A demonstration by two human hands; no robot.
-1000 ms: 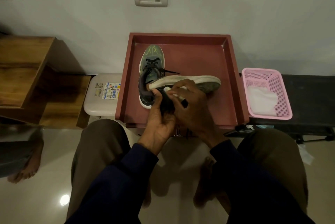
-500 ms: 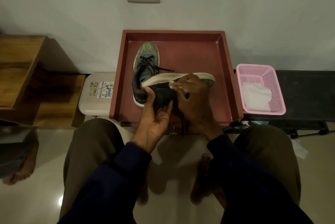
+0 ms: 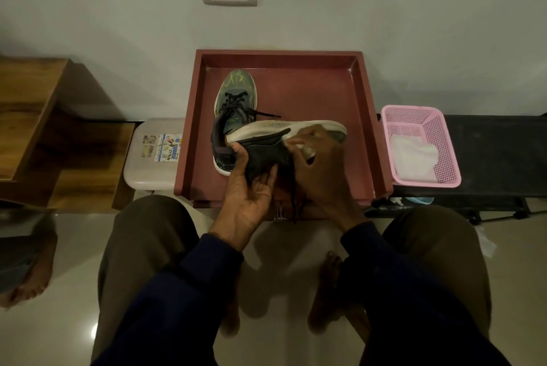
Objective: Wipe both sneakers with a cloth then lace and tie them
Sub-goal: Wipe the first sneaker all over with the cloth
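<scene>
A dark sneaker (image 3: 266, 149) with a pale sole lies on its side above the red tray (image 3: 364, 129), sole facing away from me. My left hand (image 3: 248, 185) cups its heel end from below. My right hand (image 3: 319, 164) presses a small white cloth (image 3: 299, 146) against the shoe's side near the sole; most of the cloth is hidden under my fingers. Its black lace ends dangle below my right hand. The second sneaker (image 3: 236, 99), grey-green with black laces, rests upright in the tray, toe toward the wall.
A pink plastic basket (image 3: 444, 134) holding a white cloth sits on a black bench at the right. A beige stool (image 3: 148, 164) stands left of the tray, with wooden steps (image 3: 35, 117) beyond it. My knees and bare feet are below the tray.
My left hand has shifted from gripping the shoe's side to cupping its heel from below. My right hand with the cloth has slid along the sneaker toward the toe.
</scene>
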